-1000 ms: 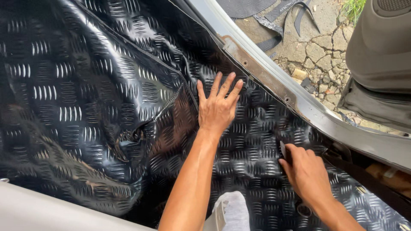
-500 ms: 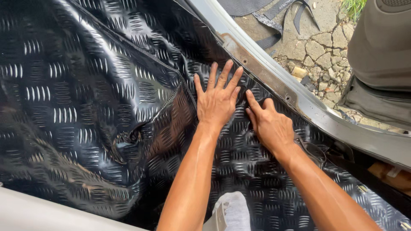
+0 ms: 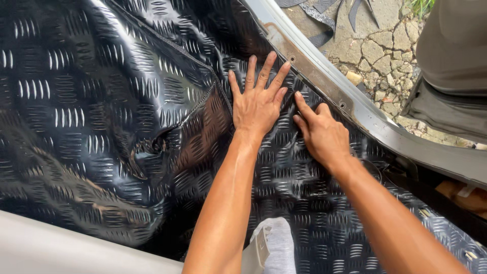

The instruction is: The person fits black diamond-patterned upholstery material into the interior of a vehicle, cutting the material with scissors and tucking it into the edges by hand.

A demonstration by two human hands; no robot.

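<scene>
Left hand (image 3: 256, 104) lies flat with its fingers spread, palm pressed on the black checker-plate vinyl floor mat (image 3: 101, 101), fingertips pointing to about 1 o'clock toward the grey metal door sill (image 3: 324, 83). Right hand (image 3: 319, 134) sits just beside it at 3 o'clock, fingers held together, index finger stretched out and pushing the mat's edge against the sill; it pinches nothing that can be seen. The mat covers the vehicle floor and fills most of the view, with a puckered crease (image 3: 152, 144) at 9 o'clock from the left hand and a raised seam running toward 11 o'clock

Likely trouble: pressure only at the sill edge could drive slack sideways, so the pucker deepens or sets as a permanent fold. Glossy vinyl looks slippery, so a palm may slide and let the edge spring back out. The sill shows rust and screw holes; a fingertip forced along its lip could get scraped, or the mat nicked. Beyond the sill at 1 o'clock lies cracked concrete ground (image 3: 380, 50)
</scene>
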